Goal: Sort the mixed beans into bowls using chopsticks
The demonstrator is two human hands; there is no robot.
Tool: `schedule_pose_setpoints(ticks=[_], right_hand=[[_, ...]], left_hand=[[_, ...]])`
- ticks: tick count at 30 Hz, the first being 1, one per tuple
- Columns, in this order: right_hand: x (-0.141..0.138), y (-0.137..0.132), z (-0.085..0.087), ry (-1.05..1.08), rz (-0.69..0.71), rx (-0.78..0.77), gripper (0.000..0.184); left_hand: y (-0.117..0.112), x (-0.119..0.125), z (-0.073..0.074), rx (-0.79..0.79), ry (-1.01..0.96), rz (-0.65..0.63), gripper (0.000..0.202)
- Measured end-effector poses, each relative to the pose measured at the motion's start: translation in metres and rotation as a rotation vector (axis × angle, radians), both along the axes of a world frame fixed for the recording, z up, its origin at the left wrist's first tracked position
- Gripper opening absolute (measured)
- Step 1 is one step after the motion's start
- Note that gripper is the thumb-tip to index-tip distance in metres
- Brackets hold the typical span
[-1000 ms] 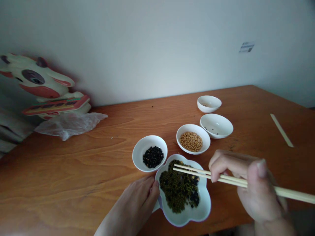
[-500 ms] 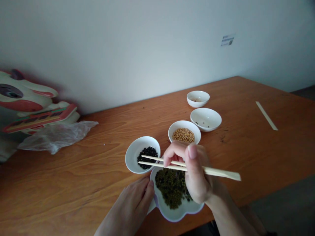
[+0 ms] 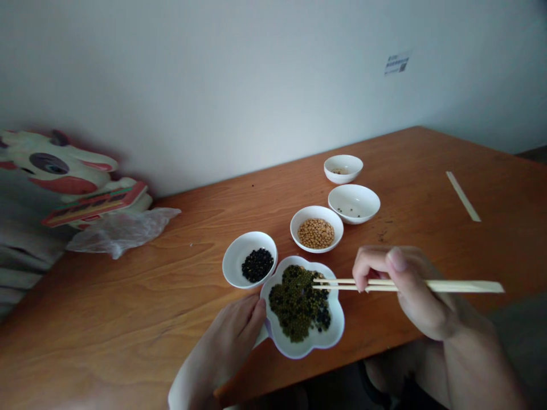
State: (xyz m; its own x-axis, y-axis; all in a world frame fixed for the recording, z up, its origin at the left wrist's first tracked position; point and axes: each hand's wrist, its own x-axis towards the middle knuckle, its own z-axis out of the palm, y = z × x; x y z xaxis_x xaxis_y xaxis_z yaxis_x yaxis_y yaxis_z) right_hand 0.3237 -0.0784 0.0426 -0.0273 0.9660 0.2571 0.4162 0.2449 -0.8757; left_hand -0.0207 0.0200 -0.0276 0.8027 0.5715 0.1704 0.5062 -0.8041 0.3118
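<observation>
A white flower-shaped dish with a short handle stands near the table's front edge, full of small green beans mixed with black beans. My left hand is closed on the left side of this dish, by its handle. In my right hand is a pair of wooden chopsticks; their tips are over the right part of the beans, slightly apart, and I see nothing between them. Touching or almost touching the dish at its upper left is a white bowl of black beans.
Behind the dish stands a bowl of yellow soybeans. Farther back are a bowl with a few beans and another bowl with little inside. A pale strip lies right; a plastic bag and cow toy stand left.
My right hand has moved right with the chopsticks, whose tips went from over the black-bean bowl to over the flower-shaped dish. My left hand keeps its hold.
</observation>
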Motion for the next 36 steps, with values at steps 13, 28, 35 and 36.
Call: schedule_pose_setpoints(ticks=[13,28,35,36], right_hand=[[-0.006,-0.001,0.007,-0.013,0.007,-0.058,0.064],[-0.008,0.007,-0.001,0.013,0.028,-0.144,0.064],[-0.006,0.007,-0.007,0.025,0.058,-0.159,0.068],[-0.006,0.007,-0.008,0.025,0.056,-0.160,0.068]], left_hand=[[-0.007,0.026,0.029,-0.306,0.054,0.133,0.047],[-0.010,0.033,0.036,-0.402,0.013,0.223,0.046],[-0.011,0.034,0.037,-0.449,0.008,0.250,0.046],[-0.011,0.033,0.036,-0.444,0.007,0.248,0.046]])
